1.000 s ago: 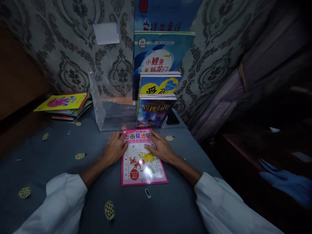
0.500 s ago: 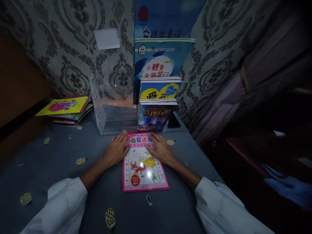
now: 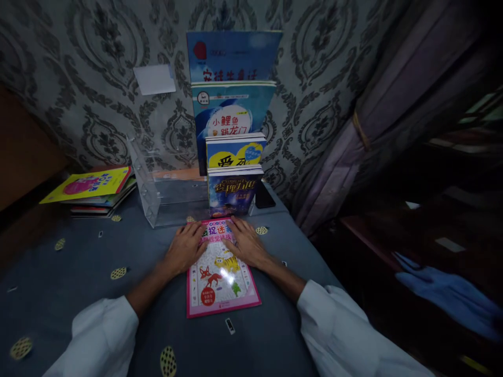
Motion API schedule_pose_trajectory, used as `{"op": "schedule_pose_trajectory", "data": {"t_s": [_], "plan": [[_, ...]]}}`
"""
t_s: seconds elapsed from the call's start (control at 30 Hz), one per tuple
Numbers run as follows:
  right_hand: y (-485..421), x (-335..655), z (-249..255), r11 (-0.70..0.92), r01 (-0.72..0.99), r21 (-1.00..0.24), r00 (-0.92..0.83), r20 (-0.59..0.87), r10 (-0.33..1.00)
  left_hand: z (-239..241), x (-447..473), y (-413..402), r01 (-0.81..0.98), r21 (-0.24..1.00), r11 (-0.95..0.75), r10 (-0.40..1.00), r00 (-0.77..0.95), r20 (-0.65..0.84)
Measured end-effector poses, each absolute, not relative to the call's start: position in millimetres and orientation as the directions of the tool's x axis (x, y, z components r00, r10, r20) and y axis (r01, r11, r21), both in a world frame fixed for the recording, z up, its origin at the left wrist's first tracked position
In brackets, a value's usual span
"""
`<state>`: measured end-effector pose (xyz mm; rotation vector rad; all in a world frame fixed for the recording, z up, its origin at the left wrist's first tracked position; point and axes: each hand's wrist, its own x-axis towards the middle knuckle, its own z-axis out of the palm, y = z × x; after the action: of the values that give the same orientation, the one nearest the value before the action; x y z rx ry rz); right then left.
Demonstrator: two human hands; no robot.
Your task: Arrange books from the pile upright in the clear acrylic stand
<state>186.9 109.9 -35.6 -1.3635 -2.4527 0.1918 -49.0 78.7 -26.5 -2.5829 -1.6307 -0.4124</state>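
A thin pink-bordered book [image 3: 223, 290] lies flat on the table, with a red fox, a yellow tiger and Chinese lettering on its cover. My left hand [image 3: 184, 247] rests on its upper left side, fingers stretched forward over the edge. Over the upper right side lies my right hand [image 3: 247, 244], also flat, its thumb pointing inward across the cover. Neither hand is wrapped round anything. Just beyond the fingertips, a dark blue book [image 3: 233, 195] stands upright at the front of a clear tiered stand [image 3: 176, 201].
Behind it, a yellow-and-blue book [image 3: 218, 154], a teal book [image 3: 231, 99] and a tall blue book [image 3: 236, 52] stand in rising tiers. To the left is a stack topped by a yellow book [image 3: 90, 183]. A dark phone-like slab [image 3: 265, 196] lies right of the stand, before a curtain [image 3: 353, 141].
The camera view has shifted, so the scene sits further left and slightly lower. Both hands stay on the pink-bordered book, with hardly any change in their pose.
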Motion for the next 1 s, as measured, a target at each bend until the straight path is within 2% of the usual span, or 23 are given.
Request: {"op": "schedule_pose_trajectory", "data": {"t_s": [0.23, 0.6, 0.83, 0.93, 1.0], "plan": [[102.5, 183.8, -30.0, 0.5, 0.826, -0.261, -0.48, 0.14, 0.866, -30.3, -43.8, 77.9, 0.91, 0.074, -0.409, 0.885, 0.376, 0.273], [44.7, 198.9, -48.8, 0.597, 0.759, -0.261, -0.561, 0.204, 0.802, -32.6, -42.9, 74.4, 0.907, 0.174, -0.382, 0.899, 0.322, 0.297], [20.5, 206.7, -48.6, 0.607, 0.743, -0.28, -0.584, 0.17, 0.794, -37.9, -41.6, 58.6, 0.96, 0.206, -0.189, 0.94, 0.116, 0.32], [18.4, 206.3, -51.0, 0.615, 0.731, -0.295, -0.591, 0.177, 0.787, -44.0, -43.1, 46.4, 0.942, 0.288, -0.172, 0.945, 0.074, 0.319], [16.8, 205.8, -54.5, 0.624, 0.721, -0.302, -0.596, 0.191, 0.78, -45.8, -44.7, 41.2, 0.871, 0.442, -0.215, 0.944, 0.071, 0.321]]}}
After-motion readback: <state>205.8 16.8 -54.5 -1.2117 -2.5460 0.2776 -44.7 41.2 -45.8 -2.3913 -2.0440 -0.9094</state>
